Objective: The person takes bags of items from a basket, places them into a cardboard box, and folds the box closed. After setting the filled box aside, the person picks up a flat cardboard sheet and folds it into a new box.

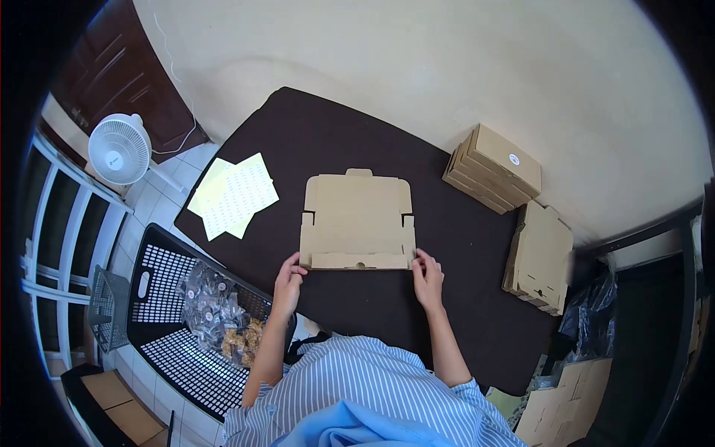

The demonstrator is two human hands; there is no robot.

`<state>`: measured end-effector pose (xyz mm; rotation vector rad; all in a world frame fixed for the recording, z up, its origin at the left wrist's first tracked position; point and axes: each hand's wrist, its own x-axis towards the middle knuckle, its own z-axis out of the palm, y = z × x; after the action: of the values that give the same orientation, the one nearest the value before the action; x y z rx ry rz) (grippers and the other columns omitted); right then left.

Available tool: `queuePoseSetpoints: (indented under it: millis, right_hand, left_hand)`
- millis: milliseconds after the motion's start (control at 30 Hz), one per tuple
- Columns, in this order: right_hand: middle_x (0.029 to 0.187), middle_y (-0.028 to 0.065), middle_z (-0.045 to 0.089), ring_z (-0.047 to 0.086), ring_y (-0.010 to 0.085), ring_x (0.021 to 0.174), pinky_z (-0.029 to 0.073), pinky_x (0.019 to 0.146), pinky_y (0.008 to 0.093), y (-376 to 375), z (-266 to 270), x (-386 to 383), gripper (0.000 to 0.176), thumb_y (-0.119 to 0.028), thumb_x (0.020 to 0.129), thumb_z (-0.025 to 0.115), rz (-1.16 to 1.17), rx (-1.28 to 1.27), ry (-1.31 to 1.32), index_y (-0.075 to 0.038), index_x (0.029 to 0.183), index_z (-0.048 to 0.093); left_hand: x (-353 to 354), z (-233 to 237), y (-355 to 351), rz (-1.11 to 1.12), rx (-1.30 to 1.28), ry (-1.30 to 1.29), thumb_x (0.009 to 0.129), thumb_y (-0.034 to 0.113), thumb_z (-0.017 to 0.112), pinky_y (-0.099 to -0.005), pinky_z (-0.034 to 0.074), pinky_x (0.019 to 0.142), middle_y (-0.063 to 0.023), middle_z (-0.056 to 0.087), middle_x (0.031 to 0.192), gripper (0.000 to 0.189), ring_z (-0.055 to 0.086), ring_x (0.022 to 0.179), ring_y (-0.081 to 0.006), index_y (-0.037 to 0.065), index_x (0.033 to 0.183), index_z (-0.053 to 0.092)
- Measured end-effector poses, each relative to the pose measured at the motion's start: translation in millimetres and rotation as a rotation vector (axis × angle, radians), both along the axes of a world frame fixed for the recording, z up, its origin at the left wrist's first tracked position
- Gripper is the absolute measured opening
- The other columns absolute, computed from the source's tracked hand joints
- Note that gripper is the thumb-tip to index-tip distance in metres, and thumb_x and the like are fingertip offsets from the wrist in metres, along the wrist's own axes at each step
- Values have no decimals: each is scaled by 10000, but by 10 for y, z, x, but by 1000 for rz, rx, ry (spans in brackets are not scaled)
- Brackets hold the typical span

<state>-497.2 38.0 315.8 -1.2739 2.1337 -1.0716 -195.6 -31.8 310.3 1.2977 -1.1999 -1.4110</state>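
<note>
An unfolded-lid cardboard mailer box [357, 216] lies on the dark table in front of me, its lid laid back flat and its low front wall standing. My left hand [289, 281] holds the near left corner with bent fingers. At the near right corner, my right hand [427, 277] grips the box's side, thumb toward me. Parts of the fingertips are hidden behind the cardboard.
Printed label sheets [240, 195] lie on the table's left. Stacked closed boxes [495, 167] and flat cardboard blanks [542, 257] stand at the right. A black basket [197, 380] holding plastic packets [212, 305] is beside the table; a white fan [119, 149] stands beyond.
</note>
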Motion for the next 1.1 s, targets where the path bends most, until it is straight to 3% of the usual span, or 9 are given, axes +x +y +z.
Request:
queuePoseSetpoints:
  millis: [100, 300, 400, 733, 867, 967, 1000, 1067, 1100]
  right_hand:
    - [898, 23, 580, 514, 220, 924, 355, 821, 373, -7, -4, -2, 298, -188, 810, 606, 48, 54, 221, -133, 1103, 597]
    - [859, 5, 559, 512, 211, 895, 351, 791, 371, -27, 4, -27, 290, -202, 769, 657, 17, 97, 226, -155, 1053, 621]
    - [846, 4, 556, 512, 211, 891, 352, 788, 373, -33, -32, -46, 300, -212, 754, 671, -6, 66, 192, -157, 1045, 624]
    - [822, -19, 553, 525, 192, 846, 357, 780, 377, -81, -47, -65, 311, -239, 730, 695, -32, 99, 134, -166, 1026, 632]
    - [862, -11, 578, 529, 201, 852, 366, 793, 373, -109, -6, -107, 227, -298, 813, 616, -38, 140, 127, -138, 971, 647]
    - [968, 63, 608, 550, 229, 817, 416, 788, 338, -100, -234, -377, 362, -337, 931, 428, -9, 129, -349, -54, 947, 652]
    - [968, 63, 608, 550, 229, 817, 416, 788, 338, -146, -231, -371, 362, -337, 931, 428, -9, 130, -349, -54, 947, 652]
    - [962, 93, 598, 556, 206, 770, 435, 758, 321, -298, -223, -343, 327, -296, 915, 472, -91, -59, -27, -25, 1000, 633]
    - [984, 108, 583, 558, 199, 752, 446, 746, 321, -381, -172, -344, 305, -226, 864, 542, -60, -31, -56, -25, 1087, 593]
  left_hand:
    - [-13, 132, 3, -97, -71, -306, 748, -49, 550, -242, 441, 629, -42, 573, 809, 292, 510, 682, -100, -22, 1037, 576]
    - [122, 253, -82, -300, -344, -573, 797, 31, 608, -276, 461, 649, -81, 547, 782, 119, 540, 684, -185, 10, 913, 616]
    - [151, 226, -168, -305, -480, -495, 792, 41, 620, -301, 469, 657, -83, 536, 796, 85, 554, 699, -213, 9, 870, 611]
    - [14, 213, -364, -151, -196, -811, 731, 150, 684, -326, 469, 669, -44, 537, 852, 406, 573, 770, -202, 111, 1101, 520]
    - [96, -44, -442, -164, -105, -658, 856, 270, 561, -349, 447, 799, -99, 559, 965, 420, 574, 893, -260, 64, 1212, 477]
    - [138, -132, -554, -69, -59, -504, 920, 354, 446, -358, 412, 882, -146, 554, 1046, 482, 559, 961, -288, 18, 1265, 437]
    - [123, -74, -605, -59, -36, -497, 943, 391, 387, -363, 393, 916, -168, 548, 1078, 520, 551, 983, -299, -4, 1280, 420]
    - [51, 48, -714, -71, -165, -597, 904, 294, 486, -346, 421, 879, -157, 524, 1101, 478, 553, 985, -290, -2, 1274, 424]
    - [8, 96, -765, -154, -182, -652, 867, 235, 529, -333, 434, 853, -150, 510, 1110, 486, 552, 967, -284, 0, 1278, 420]
